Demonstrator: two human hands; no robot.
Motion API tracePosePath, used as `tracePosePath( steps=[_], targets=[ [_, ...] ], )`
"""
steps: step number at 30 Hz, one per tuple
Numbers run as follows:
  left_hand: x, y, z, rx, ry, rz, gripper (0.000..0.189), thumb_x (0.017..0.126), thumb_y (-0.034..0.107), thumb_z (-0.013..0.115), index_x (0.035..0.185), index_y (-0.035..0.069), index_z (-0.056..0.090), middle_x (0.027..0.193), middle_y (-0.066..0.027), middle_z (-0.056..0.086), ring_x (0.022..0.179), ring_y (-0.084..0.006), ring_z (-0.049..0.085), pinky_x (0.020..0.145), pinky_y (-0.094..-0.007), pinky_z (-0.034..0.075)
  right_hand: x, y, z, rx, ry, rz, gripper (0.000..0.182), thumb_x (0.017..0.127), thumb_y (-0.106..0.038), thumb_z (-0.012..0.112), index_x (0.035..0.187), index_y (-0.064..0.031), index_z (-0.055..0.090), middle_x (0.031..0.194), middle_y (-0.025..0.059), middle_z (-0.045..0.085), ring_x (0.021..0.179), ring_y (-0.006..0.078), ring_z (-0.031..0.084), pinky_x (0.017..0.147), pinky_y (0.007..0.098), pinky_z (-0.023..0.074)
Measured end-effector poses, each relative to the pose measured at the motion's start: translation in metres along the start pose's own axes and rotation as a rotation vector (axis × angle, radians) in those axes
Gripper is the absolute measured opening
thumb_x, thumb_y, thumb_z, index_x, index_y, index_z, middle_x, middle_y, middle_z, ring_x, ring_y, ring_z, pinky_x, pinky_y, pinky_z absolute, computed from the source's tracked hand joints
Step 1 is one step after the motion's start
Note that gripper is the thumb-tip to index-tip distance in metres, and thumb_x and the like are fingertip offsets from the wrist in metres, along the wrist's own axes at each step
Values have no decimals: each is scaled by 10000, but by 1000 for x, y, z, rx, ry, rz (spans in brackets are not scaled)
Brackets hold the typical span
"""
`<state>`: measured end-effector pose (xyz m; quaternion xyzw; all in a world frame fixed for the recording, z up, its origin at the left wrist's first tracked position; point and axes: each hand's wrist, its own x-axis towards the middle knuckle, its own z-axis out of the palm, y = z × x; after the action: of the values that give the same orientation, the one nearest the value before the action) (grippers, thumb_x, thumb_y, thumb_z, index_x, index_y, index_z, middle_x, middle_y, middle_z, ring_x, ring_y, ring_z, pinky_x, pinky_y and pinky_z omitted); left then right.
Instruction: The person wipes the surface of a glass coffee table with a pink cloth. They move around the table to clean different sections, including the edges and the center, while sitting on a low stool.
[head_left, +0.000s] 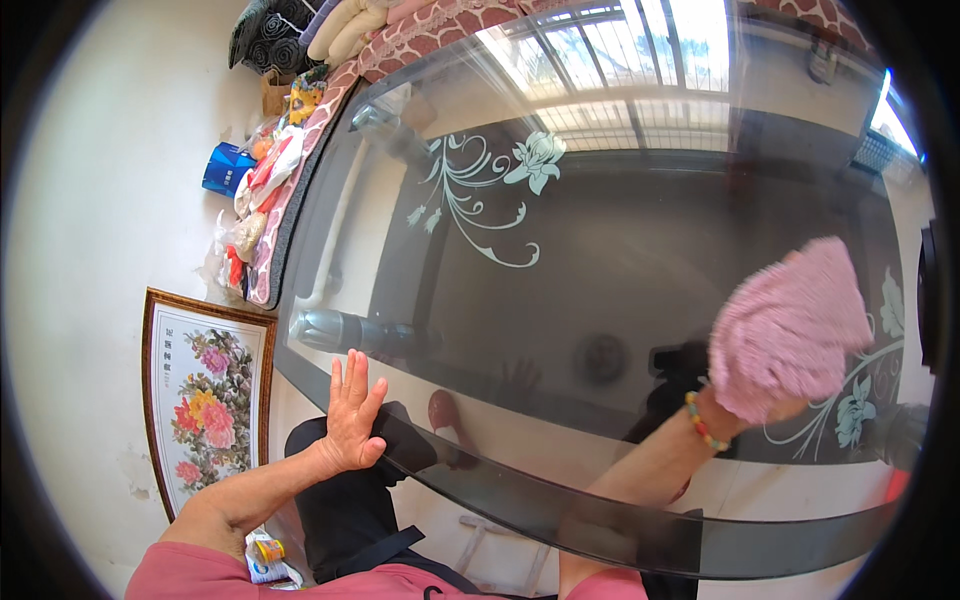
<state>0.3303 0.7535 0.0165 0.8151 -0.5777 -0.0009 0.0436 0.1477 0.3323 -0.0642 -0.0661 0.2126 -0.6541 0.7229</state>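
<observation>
Before me is a dark glass-topped table (630, 247) with white floral patterns and a bright window reflected in its surface. A pink cloth (787, 330), slightly blurred, is in my right hand (787, 410) over the table's right part. It covers most of that hand, and a beaded bracelet circles the wrist. My left hand (352, 420) holds nothing. Its fingers are spread at the table's near left edge, close to a silvery table leg (337, 330) visible through the glass; whether the hand rests on the glass I cannot tell.
A framed flower picture (210, 405) leans against the wall at left. Bags and a blue box (227, 169) lie along a patterned seat (330, 120) beyond the left edge. Under the near edge stands a small stool (487, 555). A yellow-labelled container (268, 551) is beside my leg.
</observation>
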Motion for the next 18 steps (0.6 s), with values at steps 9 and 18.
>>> tracePosePath(
  steps=[9,18],
  targets=[
    [1,1,-3,1,-38,14,740,959,594,275,1539,135,245,1581,-277,103,1453,-482,118,1119,-656,21,7,75,16,768,-560,206,531,1005,-390,385,1421,-60,397,1468,113,426,1402,285,336,1184,447,225],
    [2,3,-3,-4,-41,25,739,960,581,279,1533,114,253,1571,-293,121,1443,-502,127,1121,-655,25,-54,182,64,593,-194,528,486,990,-437,383,1327,-100,479,1269,68,547,1172,256,520,1047,423,385]
  ],
)
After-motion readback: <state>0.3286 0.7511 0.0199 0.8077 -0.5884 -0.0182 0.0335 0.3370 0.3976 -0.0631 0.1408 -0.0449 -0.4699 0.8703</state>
